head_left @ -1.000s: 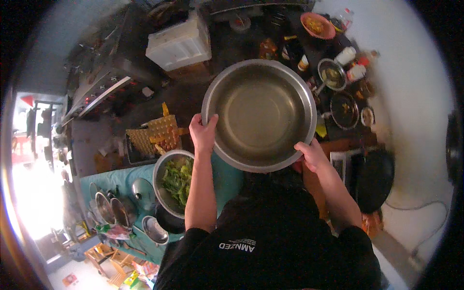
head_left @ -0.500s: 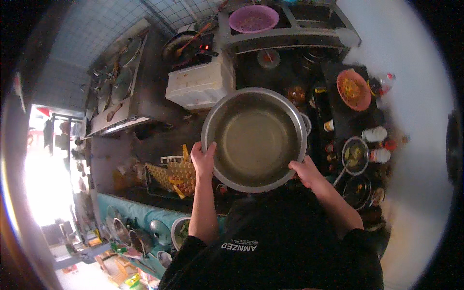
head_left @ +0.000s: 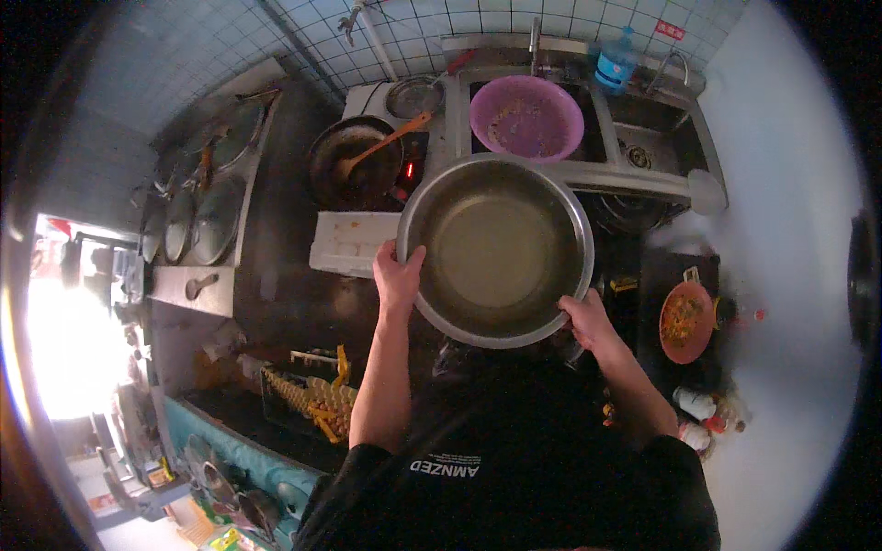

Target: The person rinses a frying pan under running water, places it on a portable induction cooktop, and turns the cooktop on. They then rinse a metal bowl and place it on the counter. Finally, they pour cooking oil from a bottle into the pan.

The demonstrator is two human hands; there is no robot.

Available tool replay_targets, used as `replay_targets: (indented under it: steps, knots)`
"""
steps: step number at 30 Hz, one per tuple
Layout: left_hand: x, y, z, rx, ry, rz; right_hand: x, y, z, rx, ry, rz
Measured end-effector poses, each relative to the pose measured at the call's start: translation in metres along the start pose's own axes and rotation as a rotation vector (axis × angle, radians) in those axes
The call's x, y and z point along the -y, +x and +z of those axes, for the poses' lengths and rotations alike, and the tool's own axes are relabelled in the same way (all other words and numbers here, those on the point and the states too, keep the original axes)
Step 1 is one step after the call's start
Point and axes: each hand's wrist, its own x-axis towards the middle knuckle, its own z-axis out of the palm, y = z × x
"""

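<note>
A large round stainless steel basin is held out in front of my body, with pale, cloudy-looking liquid or a dull bottom inside. My left hand grips its left rim, thumb over the edge. On the lower right rim my right hand is clamped, its thumb on top and the other fingers partly hidden underneath. Just beyond the basin, a purple plastic basin with small scraps inside stands in the left sink. The steel basin's far rim overlaps the sink's front edge in view; I cannot tell whether they touch.
Left of the sink, a dark wok holds a wooden spatula above a white box. A second sink and blue water bottle are at the back right. A pink dish of food sits right; egg trays lie left.
The sinks, wok and white box now appear lower and closer as I have moved forward with the steel basin. Both hands keep their hold on its rim.
</note>
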Motion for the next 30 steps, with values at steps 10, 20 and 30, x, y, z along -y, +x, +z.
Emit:
replay_targets:
  steps: [10,20,30]
  knots:
    - [-0.052,0.167,0.077,0.013,0.158,-0.091,0.080,0.183,-0.003,0.061,0.029,0.089]
    - [-0.081,0.252,0.155,-0.137,0.293,-0.197,0.148,0.314,-0.020,0.191,0.082,0.252]
    - [-0.090,0.284,0.178,-0.133,0.255,-0.270,0.150,0.365,-0.037,0.211,0.126,0.442]
